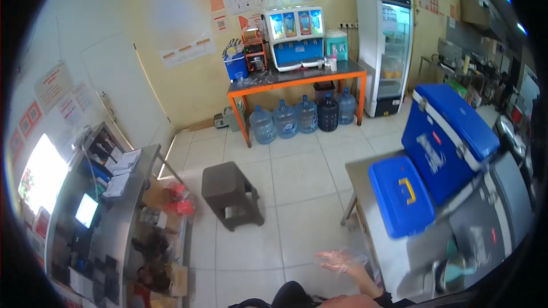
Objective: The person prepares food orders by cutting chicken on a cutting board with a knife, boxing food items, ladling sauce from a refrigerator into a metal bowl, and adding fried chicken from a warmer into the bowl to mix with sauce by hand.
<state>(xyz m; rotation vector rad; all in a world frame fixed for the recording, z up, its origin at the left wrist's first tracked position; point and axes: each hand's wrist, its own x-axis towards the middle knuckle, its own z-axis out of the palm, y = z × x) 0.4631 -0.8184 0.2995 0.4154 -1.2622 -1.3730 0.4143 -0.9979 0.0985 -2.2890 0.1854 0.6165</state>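
Blue box [398, 202], one only, with one yellow handle [410, 191] on top, sits at the right of the head view on a metal-topped table [358, 172]. Two larger coolers are beside it, one blue [425, 140] and one grey [475, 225]. One hand shows, the right hand [337, 261], low in the view beside the table and apart from the box. Its fingers are spread wide open; clear film shows around them, but I cannot tell whether it is worn or held. The left hand is out of view.

One brown stool [224, 185] stands on the tiled floor [297, 177]. Behind it, one orange-framed table [297, 84] carries one drinks dispenser [298, 40] with four picture panels. Five large bottles [285, 121] stand beneath: four clear bluish, one dark. One glass-door fridge [370, 51] is to their right. One lit screen [87, 210] shows at far left.
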